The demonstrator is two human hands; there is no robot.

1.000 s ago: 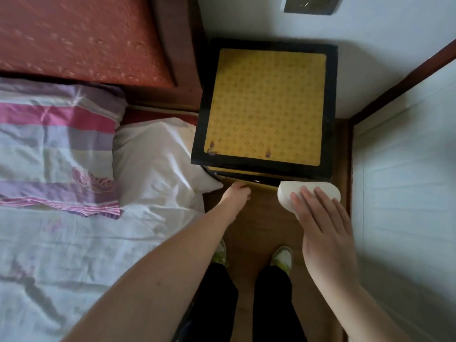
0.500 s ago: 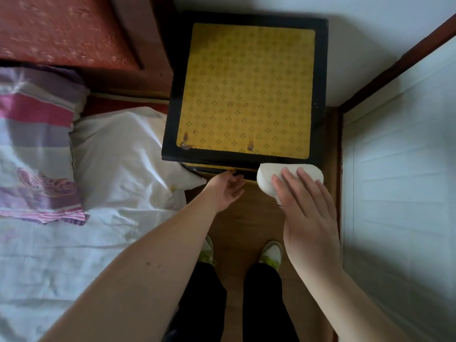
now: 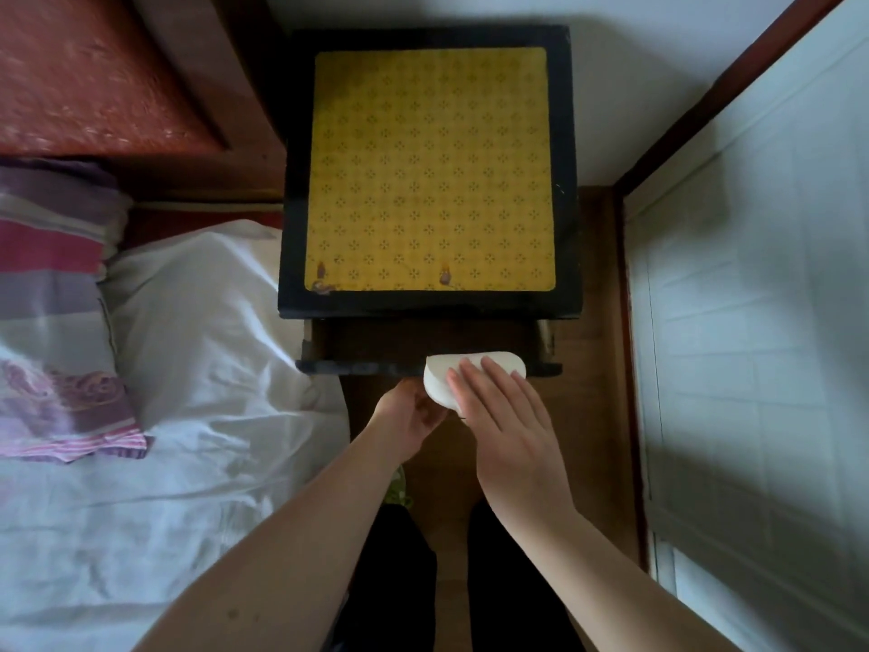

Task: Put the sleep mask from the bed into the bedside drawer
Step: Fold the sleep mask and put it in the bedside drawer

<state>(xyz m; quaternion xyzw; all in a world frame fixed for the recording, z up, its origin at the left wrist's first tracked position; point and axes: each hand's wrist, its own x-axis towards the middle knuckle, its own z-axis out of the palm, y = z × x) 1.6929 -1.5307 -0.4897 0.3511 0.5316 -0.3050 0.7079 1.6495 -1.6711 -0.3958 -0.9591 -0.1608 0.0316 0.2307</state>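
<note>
Right hand [image 3: 510, 430] grips sleep mask [image 3: 463, 374] over drawer [image 3: 423, 367]; left hand [image 3: 409, 416] grasps its front.

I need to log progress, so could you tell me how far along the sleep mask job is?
Done: the sleep mask is off the bed, and the drawer stands pulled out from under the bedside table. In hand: the right hand holds the mask over the drawer's front edge, and the left hand is at the drawer front. Left: drop it in and shut the drawer.

Bedside table [image 3: 571, 181] shows a yellow patterned mat [image 3: 430, 171] flat on top. Beside it, the bed [image 3: 117, 510] carries a white pillow [image 3: 197, 322] and striped bedding [image 3: 51, 322].
</note>
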